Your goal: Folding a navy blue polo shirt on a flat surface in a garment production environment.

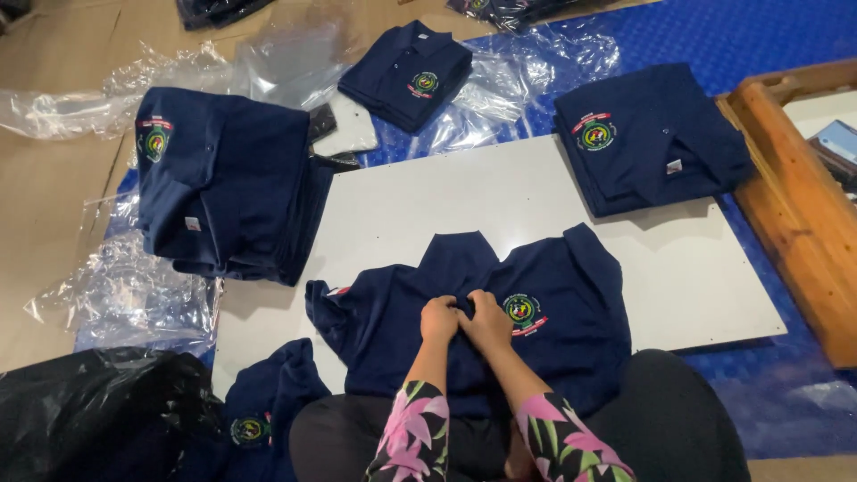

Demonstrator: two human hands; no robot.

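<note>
Navy soft polo shirt (pixel 500 321) lies on the white flat board (pixel 536 196); left hand (pixel 439 319) and right hand (pixel 488 319) pinch its placket with closed fingers.

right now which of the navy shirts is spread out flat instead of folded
The shirt under both hands, left hand and right hand, on the white board. The others lie folded in stacks around it.

1. Two bare hands, a left hand (pixel 438 318) and a right hand (pixel 490 321), each with a floral-patterned sleeve.
2. One navy polo shirt spread open (pixel 571 303) on the board.
3. One flat white rectangular board (pixel 500 192).
4. Two stacks of folded navy polo shirts: a left stack (pixel 228 183) and a right stack (pixel 647 134).
5. One single folded navy polo shirt (pixel 406 71) on clear plastic.
6. One crumpled navy shirt (pixel 268 402) at lower left.
7. One black plastic bag (pixel 89 411).
8. One wooden frame (pixel 790 196).
</note>
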